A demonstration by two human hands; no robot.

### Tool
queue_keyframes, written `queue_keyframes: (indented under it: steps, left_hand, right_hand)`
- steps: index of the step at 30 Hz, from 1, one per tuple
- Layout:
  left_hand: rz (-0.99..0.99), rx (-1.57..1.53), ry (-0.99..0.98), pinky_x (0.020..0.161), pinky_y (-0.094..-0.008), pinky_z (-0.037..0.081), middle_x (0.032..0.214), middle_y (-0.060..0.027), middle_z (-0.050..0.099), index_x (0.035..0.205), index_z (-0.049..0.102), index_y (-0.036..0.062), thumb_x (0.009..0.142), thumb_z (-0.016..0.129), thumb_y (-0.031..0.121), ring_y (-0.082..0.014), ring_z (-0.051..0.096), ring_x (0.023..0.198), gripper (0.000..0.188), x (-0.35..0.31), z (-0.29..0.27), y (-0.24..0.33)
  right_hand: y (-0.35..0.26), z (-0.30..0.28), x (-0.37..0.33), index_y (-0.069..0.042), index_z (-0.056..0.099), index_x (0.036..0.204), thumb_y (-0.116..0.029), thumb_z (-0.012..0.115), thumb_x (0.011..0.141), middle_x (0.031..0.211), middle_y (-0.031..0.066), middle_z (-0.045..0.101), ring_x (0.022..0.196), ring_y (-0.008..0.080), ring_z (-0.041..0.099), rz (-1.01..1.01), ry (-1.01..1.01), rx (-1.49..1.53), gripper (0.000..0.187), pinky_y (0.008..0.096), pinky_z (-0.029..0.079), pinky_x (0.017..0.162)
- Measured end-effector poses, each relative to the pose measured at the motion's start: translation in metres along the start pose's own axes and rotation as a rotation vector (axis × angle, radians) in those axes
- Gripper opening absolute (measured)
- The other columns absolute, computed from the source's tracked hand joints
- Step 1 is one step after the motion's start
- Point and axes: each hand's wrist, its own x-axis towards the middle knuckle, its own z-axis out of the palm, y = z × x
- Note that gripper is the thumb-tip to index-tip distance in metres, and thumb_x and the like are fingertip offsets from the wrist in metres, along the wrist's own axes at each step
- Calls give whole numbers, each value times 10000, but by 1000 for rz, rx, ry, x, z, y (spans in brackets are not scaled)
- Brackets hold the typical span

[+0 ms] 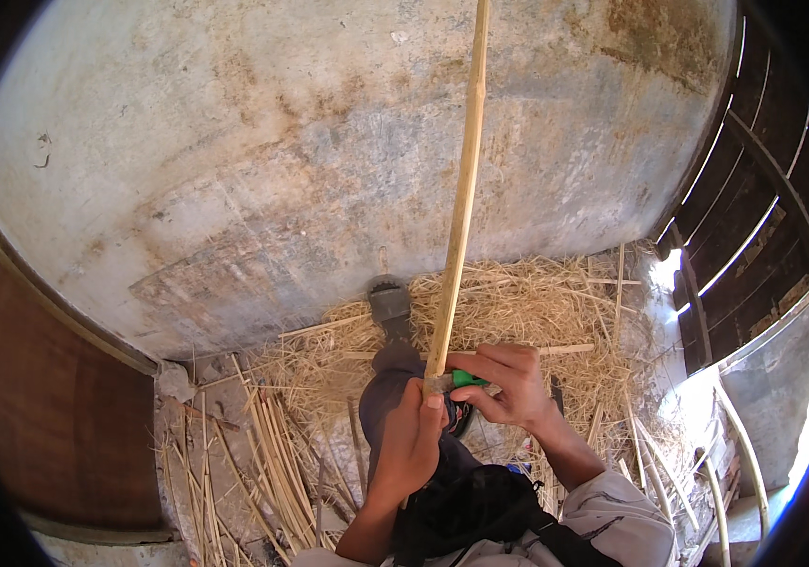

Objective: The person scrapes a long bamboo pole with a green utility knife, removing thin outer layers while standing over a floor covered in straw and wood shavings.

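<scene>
A long pale bamboo strip (pixel 466 189) rises from my lap past the top of the view, leaning slightly right. At its lower end, my left hand (pixel 412 439) is closed around it, thumb up. My right hand (pixel 510 386) grips a short knife (pixel 466 378) with a green handle. The knife's blade lies against the strip just above my left thumb. How much of the strip is inside my left fist is hidden.
Pale shavings (pixel 536 302) cover the ground around my outstretched leg and boot (pixel 389 300). Split strips (pixel 281 463) lie in a bundle at the left, and curved poles (pixel 744 444) at the right. A stained wall (pixel 329 170) stands ahead, a dark slatted panel (pixel 754 189) on the right.
</scene>
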Motion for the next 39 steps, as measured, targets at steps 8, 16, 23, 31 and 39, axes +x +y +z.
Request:
queue_keyframes:
  steps: [8,16,23,31,39]
  left_hand:
    - [65,298,59,549,-394,370,668,-127,521,1067,534,-18,1141,465,232,-234,511,611,270,1,-2,5]
    - [48,310,61,546,-410,368,668,-142,531,1048,530,-17,1139,474,223,-247,514,602,262,-1,-5,5]
    - [20,265,-132,597,-487,433,684,-194,587,1014,514,3,1130,497,220,-428,626,636,247,-38,1,-4]
    - [-80,-169,-73,521,-231,259,758,62,384,1071,499,75,1161,450,249,-34,323,591,201,-16,-13,-5]
    - [67,178,-40,600,-282,373,788,-8,494,1075,501,49,1110,554,207,-128,485,661,171,-11,-11,1]
  right_hand:
    - [-5,-1,0,-139,802,1182,-361,865,817,670,-5,576,531,182,585,2,19,-147,431,343,464,499]
    - [-6,7,-1,-159,808,1166,-346,862,825,655,4,571,525,196,588,26,49,-161,393,346,466,503]
    - [100,-28,23,-68,799,1186,-269,689,1029,839,63,754,552,134,560,632,377,-186,278,337,431,535]
    - [50,-4,-7,-36,750,1200,-426,676,1043,921,91,765,753,154,705,290,223,138,427,355,528,644]
    - [-3,6,-8,-85,726,1020,-343,862,822,834,69,692,666,291,688,-39,-41,18,352,385,544,600]
